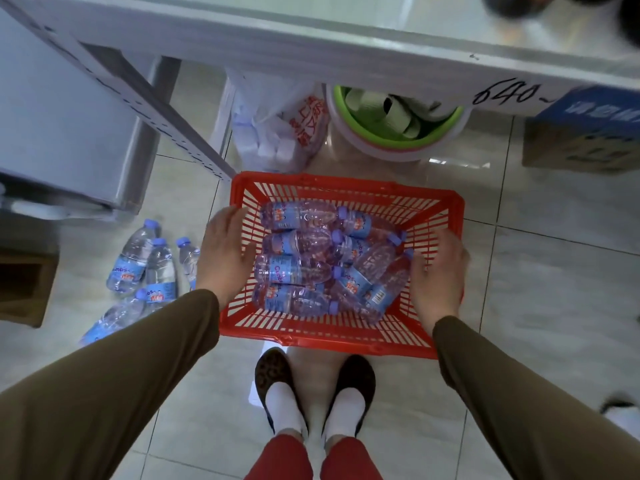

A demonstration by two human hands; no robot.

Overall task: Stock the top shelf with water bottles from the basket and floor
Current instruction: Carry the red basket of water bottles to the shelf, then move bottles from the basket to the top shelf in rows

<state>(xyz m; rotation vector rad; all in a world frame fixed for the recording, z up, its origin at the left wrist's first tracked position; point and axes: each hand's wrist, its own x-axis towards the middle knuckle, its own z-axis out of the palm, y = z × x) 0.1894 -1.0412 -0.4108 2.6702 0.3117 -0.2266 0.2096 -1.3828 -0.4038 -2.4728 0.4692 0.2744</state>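
A red plastic basket sits on the tiled floor just ahead of my feet. Several small water bottles with blue labels and caps lie piled inside it. More bottles lie loose on the floor to the basket's left. My left hand hovers over the basket's left wall, fingers relaxed, holding nothing. My right hand hangs over the right wall, fingers loosely spread and empty. A white shelf runs across the top of the view.
Under the shelf stand a plastic bag of white items, a green bowl and a blue carton. A grey cabinet fills the left. A cardboard box sits at the far left.
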